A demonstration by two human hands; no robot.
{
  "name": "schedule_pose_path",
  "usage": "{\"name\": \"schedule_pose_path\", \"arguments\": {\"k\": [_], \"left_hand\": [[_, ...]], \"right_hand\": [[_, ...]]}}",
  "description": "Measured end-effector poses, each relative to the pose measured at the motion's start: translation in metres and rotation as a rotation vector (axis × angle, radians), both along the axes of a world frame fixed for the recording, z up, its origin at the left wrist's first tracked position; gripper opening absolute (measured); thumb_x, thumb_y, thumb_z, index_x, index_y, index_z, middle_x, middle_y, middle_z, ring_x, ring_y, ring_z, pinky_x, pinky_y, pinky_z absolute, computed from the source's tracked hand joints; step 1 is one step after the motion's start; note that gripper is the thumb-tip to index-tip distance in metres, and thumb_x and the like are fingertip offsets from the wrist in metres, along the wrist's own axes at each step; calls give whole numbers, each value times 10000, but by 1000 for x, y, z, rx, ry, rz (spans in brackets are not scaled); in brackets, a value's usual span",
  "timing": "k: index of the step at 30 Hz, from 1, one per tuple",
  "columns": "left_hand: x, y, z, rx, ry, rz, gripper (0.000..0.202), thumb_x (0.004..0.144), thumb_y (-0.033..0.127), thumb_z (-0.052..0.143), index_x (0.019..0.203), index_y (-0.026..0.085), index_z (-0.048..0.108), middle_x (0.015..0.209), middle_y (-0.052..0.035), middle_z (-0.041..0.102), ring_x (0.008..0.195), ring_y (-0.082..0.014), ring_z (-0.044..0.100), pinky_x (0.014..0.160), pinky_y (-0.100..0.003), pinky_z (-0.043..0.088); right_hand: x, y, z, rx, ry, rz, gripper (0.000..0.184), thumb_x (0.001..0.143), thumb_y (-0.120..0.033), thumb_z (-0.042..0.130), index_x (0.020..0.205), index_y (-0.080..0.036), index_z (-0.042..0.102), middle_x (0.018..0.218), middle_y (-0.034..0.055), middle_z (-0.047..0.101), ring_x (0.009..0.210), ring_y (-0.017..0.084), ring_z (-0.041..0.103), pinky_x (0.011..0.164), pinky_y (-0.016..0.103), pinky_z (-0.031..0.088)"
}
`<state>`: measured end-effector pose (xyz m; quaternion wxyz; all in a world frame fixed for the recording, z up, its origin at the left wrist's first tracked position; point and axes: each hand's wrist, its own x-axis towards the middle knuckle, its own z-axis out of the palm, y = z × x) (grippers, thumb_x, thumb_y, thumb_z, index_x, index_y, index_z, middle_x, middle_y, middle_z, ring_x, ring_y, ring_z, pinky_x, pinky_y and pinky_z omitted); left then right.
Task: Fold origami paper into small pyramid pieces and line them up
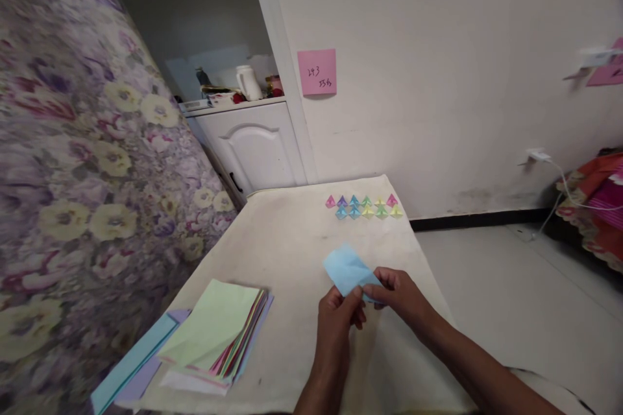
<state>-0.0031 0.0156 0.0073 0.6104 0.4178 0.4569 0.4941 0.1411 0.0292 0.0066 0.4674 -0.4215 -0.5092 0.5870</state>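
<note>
A sheet of light blue paper (346,267) with a faint crease is held up above the pale tabletop (292,240). My left hand (341,308) pinches its lower edge, thumb on top. Close beside it, my right hand (392,288) grips the right corner between thumb and fingers. Beyond the hands, small folded paper pieces (367,202) in pink, purple, blue, green and yellow stand in two rows near the table's far edge. To the left lies a thick stack of coloured paper (214,324), a light green sheet on top.
Blue and purple paper strips (134,360) stick out past the table's left edge. A floral curtain (111,207) hangs on the left. Behind stand a white cabinet (256,149) and a wall with a pink note (317,71). Bedding (594,207) is at far right.
</note>
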Motion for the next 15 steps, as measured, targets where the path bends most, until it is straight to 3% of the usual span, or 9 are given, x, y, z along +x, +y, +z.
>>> {"name": "schedule_pose_path", "arguments": {"k": [8, 15], "left_hand": [[-5, 4, -5, -6, 37, -13, 235, 716, 324, 658, 620, 136, 555, 469, 27, 523, 398, -70, 419, 404, -190, 300], [-4, 2, -1, 16, 14, -17, 213, 738, 321, 641, 663, 133, 576, 474, 29, 520, 428, -68, 421, 423, -181, 305]], "right_hand": [[4, 2, 5, 95, -85, -106, 215, 723, -307, 627, 638, -153, 504, 558, -49, 441, 512, 77, 376, 486, 209, 288], [2, -1, 8, 49, -14, -94, 209, 726, -314, 615, 637, -159, 506, 535, -49, 447, 488, 82, 383, 469, 213, 286]]}}
